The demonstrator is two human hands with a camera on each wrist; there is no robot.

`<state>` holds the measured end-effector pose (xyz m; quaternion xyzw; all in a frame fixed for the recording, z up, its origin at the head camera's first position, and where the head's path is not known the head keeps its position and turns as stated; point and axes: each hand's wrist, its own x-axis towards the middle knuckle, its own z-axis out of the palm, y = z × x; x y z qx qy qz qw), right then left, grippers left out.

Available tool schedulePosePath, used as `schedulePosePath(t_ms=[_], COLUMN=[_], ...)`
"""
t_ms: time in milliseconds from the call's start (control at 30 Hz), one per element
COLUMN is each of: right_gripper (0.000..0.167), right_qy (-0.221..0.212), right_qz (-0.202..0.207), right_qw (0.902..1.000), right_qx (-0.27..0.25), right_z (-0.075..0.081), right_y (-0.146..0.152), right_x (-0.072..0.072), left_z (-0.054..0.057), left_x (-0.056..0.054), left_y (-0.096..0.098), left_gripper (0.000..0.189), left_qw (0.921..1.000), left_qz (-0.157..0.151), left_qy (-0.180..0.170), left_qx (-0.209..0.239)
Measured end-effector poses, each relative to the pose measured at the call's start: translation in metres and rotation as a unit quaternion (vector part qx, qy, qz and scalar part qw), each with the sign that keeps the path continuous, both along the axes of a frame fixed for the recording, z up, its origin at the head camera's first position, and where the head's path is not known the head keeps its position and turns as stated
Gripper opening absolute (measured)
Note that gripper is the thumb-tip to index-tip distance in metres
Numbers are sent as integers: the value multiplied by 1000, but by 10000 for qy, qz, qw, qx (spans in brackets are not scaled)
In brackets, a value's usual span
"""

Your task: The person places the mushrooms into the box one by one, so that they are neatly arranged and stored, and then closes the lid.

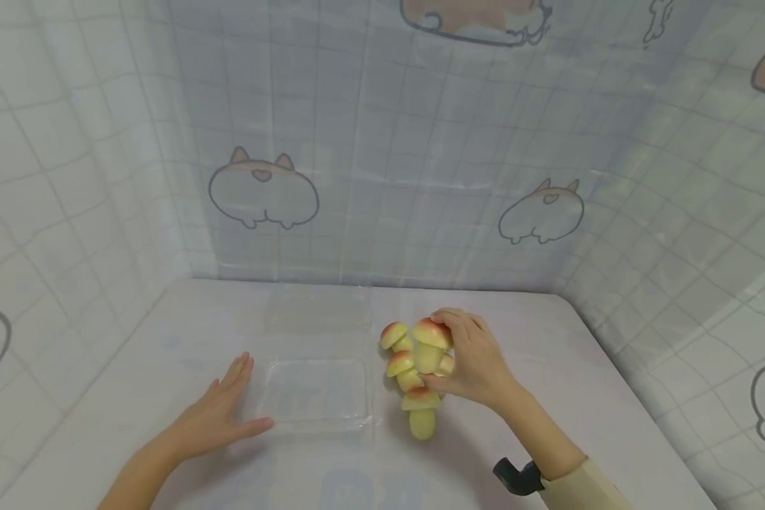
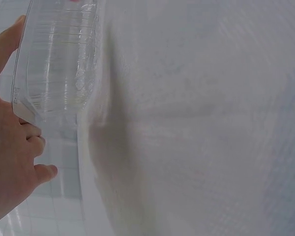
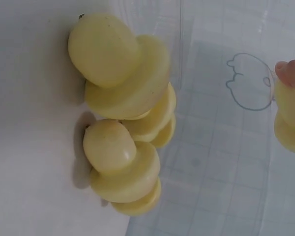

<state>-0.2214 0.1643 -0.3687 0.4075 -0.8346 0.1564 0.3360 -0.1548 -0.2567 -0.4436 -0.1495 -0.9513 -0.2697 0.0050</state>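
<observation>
Lower right, nearest the camera: a pale sleeve point(image 1: 583, 489). Right of centre, the right hand point(image 1: 474, 361) pinches a model mushroom point(image 1: 430, 348) between cap and stem base, beside other mushrooms point(image 1: 422, 422) clustered on the tabletop point(image 1: 194, 340). Lower left, the left hand point(image 1: 217, 418), fingers extended and gripping nothing, lies at a clear plastic container point(image 1: 315, 391). A slackened pinch could drop the mushroom, scattering its neighbours.

A white table point(image 1: 567, 354) had pale blue marks point(image 1: 371, 489) on its near part. The left wall point(image 1: 70, 212), the right wall point(image 1: 695, 269) and the far wall point(image 1: 408, 241) were pale, with thin gray lines that made squares. The far wall had a round animal picture point(image 1: 263, 195) on the left and a second animal picture point(image 1: 542, 216) on the right, with a tan and white picture point(image 1: 478, 20) higher up.
</observation>
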Motion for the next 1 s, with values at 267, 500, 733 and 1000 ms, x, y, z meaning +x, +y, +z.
schedulePosePath(t_ms=[267, 500, 733, 1000], right_gripper=[90, 92, 92, 91], right_qy=[-48, -122, -250, -438], right_qz=[3, 103, 195, 254], right_qw=[9999, 9999, 9994, 9986], right_qx=[-95, -50, -131, -180], right_z=[3, 4, 3, 1], right_y=[-10, -17, -23, -40], right_x=[-2, -7, -12, -16], left_z=[-2, -1, 0, 2], left_x=[2, 0, -1, 2], left_y=[-1, 1, 6, 0], left_gripper=[110, 109, 108, 108], left_qw=[9999, 10000, 9998, 9999], left_qz=[6, -3, -90, -40], left_qy=[92, 56, -152, -128], left_qx=[-68, -77, 95, -27])
